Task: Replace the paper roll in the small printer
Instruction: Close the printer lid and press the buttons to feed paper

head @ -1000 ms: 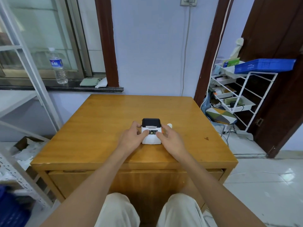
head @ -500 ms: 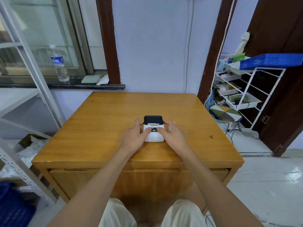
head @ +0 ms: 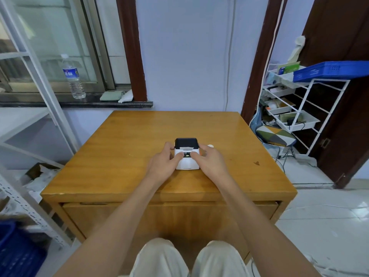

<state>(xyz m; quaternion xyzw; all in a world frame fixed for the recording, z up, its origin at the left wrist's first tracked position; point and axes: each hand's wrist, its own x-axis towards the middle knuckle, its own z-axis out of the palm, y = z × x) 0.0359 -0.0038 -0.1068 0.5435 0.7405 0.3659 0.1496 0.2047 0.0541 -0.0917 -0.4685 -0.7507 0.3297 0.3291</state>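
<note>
A small white printer with a black lid at its far end sits in the middle of the wooden table. My left hand grips its left side with the thumb on the top face. My right hand grips its right side, thumb also on top near the small display. A short strip of paper shows at the slot below the black lid. Just behind my right hand, a small white paper roll lies on the table, mostly hidden.
A white wire rack with trays and a blue basket stands at the right, with a patterned stool beside the table. A water bottle is on the window ledge. Metal shelving stands at the left.
The camera view has shifted slightly. Both hands stay on the printer's sides, with the thumbs drawn closer together on its top face.
</note>
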